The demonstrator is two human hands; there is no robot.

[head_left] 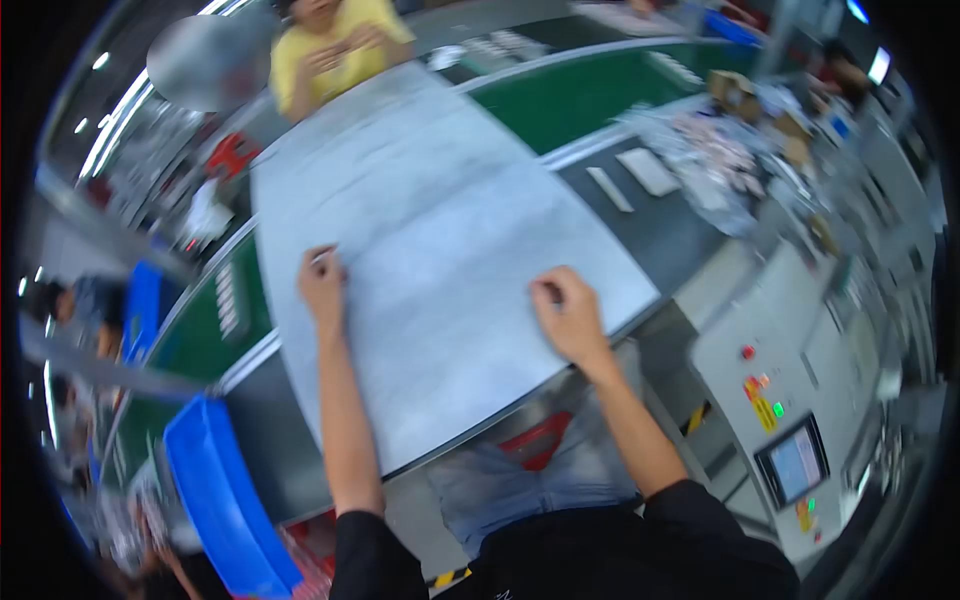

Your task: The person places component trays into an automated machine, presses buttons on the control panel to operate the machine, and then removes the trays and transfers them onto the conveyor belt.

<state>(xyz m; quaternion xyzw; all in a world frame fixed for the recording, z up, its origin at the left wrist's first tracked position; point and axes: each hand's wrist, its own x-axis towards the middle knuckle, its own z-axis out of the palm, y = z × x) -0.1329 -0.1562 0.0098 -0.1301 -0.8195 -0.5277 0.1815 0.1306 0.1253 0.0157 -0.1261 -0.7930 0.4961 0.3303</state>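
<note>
A large pale grey-white board (pixel 450 270) spans the conveyor in front of me, its surface marked with faint smudges. Over its left side is my left hand (pixel 322 288), fingers curled closed; a tiny whitish spot shows at the fingertips, too blurred to name. My right hand (pixel 568 315) is over the board's right part, with thumb and fingers bent together. Whatever it may hold is hidden inside the curl. Both forearms reach in from the near edge.
A green conveyor belt (pixel 545 100) carries rows of small white parts. At left stands a blue bin (pixel 225 500); at right, a machine panel with a screen (pixel 793 462). Plastic bags (pixel 700 165) lie at upper right. A person in a yellow shirt (pixel 345 50) faces the board's far end.
</note>
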